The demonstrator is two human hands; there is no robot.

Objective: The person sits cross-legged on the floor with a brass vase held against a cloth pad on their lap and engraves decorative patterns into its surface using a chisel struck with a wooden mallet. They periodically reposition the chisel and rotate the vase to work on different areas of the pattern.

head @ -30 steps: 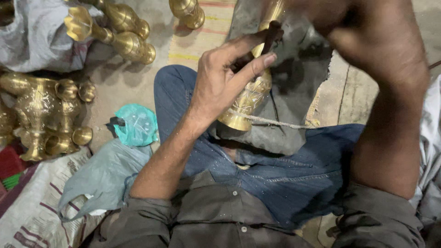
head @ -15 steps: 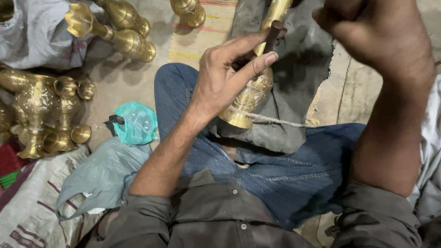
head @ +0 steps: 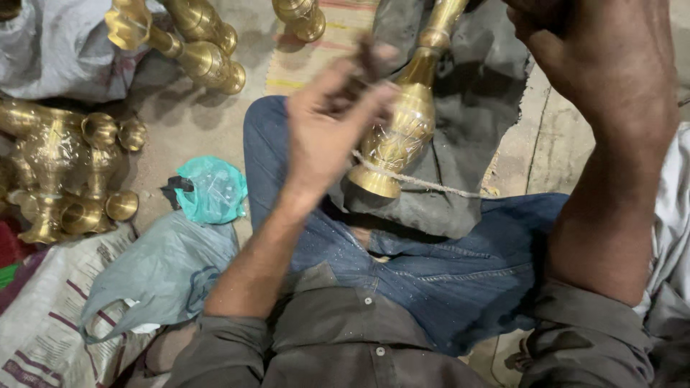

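A brass vase (head: 402,136) with an engraved body lies tilted on a dark grey cloth (head: 474,108) over my lap, its base toward me. A thin rope (head: 438,187) runs across the base. My left hand (head: 334,126) hovers just left of the vase, blurred, with its fingertips pinched on a small dark tool (head: 370,54) near the vase's neck. At the top right, above the cloth, my right hand (head: 582,50) is raised and curled into a fist. Anything inside the fist is hidden.
Several brass vases stand in a cluster (head: 61,172) on the floor at left, and more lie at the top (head: 194,43). A green plastic bag (head: 212,190), a grey bag (head: 154,276) and a woven sack (head: 36,330) lie beside my left leg.
My left hand's fingers have drawn back from the vase's neck with the tool and are now blurred by motion. The right hand stays raised.
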